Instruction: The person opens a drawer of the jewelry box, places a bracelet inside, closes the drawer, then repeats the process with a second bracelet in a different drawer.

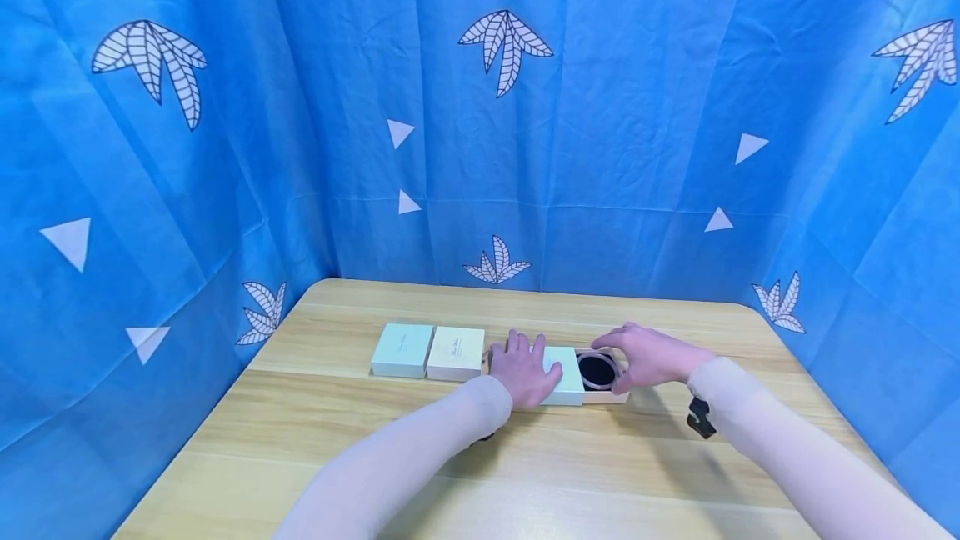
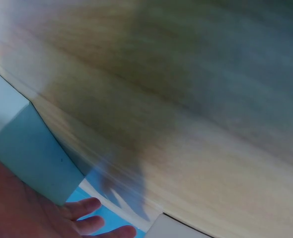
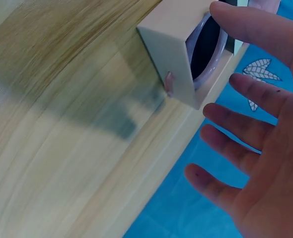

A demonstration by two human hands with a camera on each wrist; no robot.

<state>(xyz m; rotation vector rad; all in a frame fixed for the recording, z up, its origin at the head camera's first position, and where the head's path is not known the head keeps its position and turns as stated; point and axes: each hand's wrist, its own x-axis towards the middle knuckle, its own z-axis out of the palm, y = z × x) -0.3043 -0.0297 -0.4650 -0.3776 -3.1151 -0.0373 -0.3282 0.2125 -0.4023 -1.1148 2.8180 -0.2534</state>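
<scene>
A mint-green box sleeve (image 1: 564, 363) lies on the table with its pale drawer (image 1: 604, 397) slid out to the right. In the drawer, a lilac bangle (image 3: 202, 82) rings a black centre. My left hand (image 1: 522, 371) rests over the left part of the sleeve, thumb on top; in the left wrist view its fingers extend past the box side. My right hand (image 1: 654, 357) is around the drawer's outer end, with the thumb close to the bangle's edge. In the right wrist view its other fingers are spread apart, holding nothing. A small pink pull tab (image 3: 169, 84) hangs on the drawer front.
Left of the hands stand another mint-green box (image 1: 402, 349) and a cream box (image 1: 457, 352), side by side and closed. The wooden table (image 1: 570, 473) meets a blue patterned curtain (image 1: 600, 148) at its back and sides. A black wrist strap (image 1: 701, 419) hangs under the right sleeve.
</scene>
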